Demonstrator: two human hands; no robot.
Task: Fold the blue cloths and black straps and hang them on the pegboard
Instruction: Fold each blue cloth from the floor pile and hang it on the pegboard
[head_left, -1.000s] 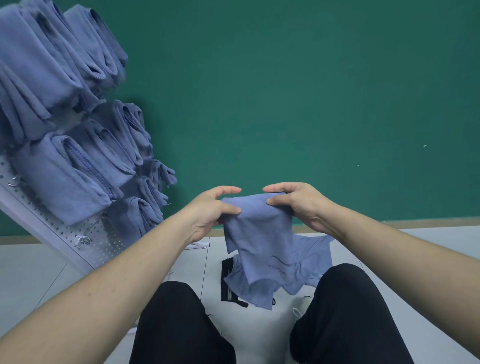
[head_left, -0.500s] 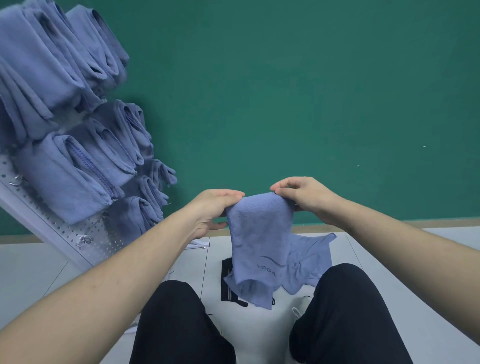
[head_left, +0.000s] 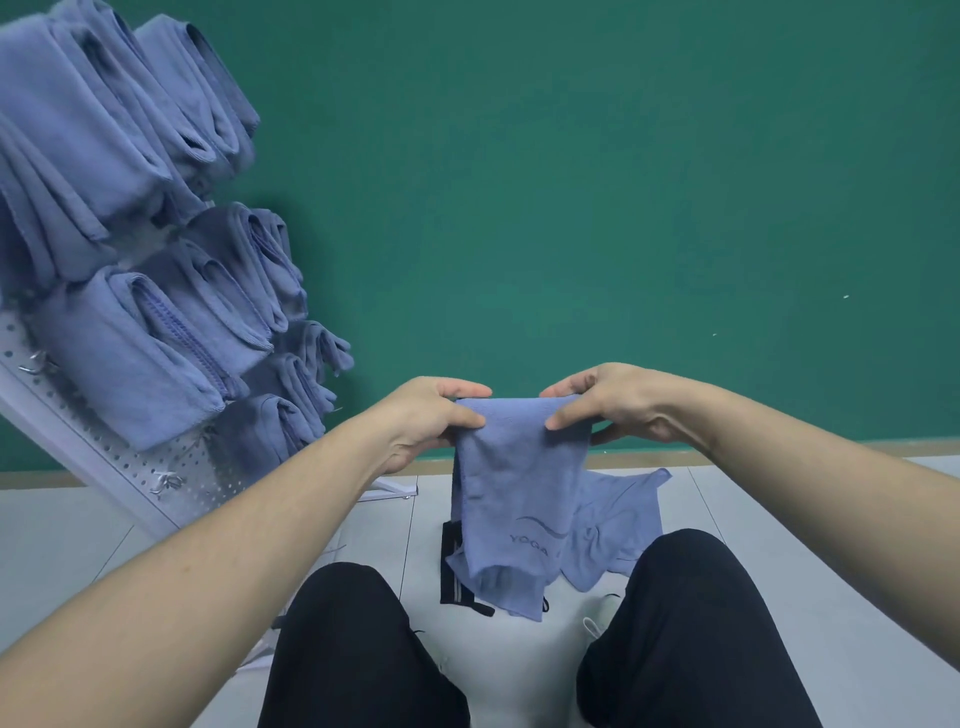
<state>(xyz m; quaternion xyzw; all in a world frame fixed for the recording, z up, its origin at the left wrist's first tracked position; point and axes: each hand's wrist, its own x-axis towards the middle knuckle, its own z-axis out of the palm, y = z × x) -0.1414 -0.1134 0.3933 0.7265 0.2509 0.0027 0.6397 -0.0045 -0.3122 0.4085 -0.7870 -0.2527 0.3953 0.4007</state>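
Behind everything stands a flat dark green wall (head_left: 597, 197), meeting a pale grey tiled floor (head_left: 67, 540) along a thin tan skirting strip. You are seated low, your black-trousered knees (head_left: 353, 649) spread at the bottom of the view.

Your left hand (head_left: 426, 415) pinches the upper left corner of a soft blue microfibre cloth (head_left: 519, 499), thumb on the near face and fingers curled over the far side. Your right hand (head_left: 613, 405) pinches the upper right corner the same way. Between the two hands the top edge of the cloth is a smooth fold, and the rest hangs straight down in front of your knees, with a printed "YOGA" mark near its lower end.

Under the hanging cloth, on the floor between your knees, lies a black strap with pale stripes (head_left: 457, 577), partly hidden. Just to its right a second crumpled blue cloth (head_left: 618, 525) lies on the floor, touching your right knee.

At the left, a white perforated metal pegboard (head_left: 119, 467) leans tilted, several folded blue cloths (head_left: 130, 353) hanging from it in rows, with bare metal hooks (head_left: 166, 480) showing lower down.
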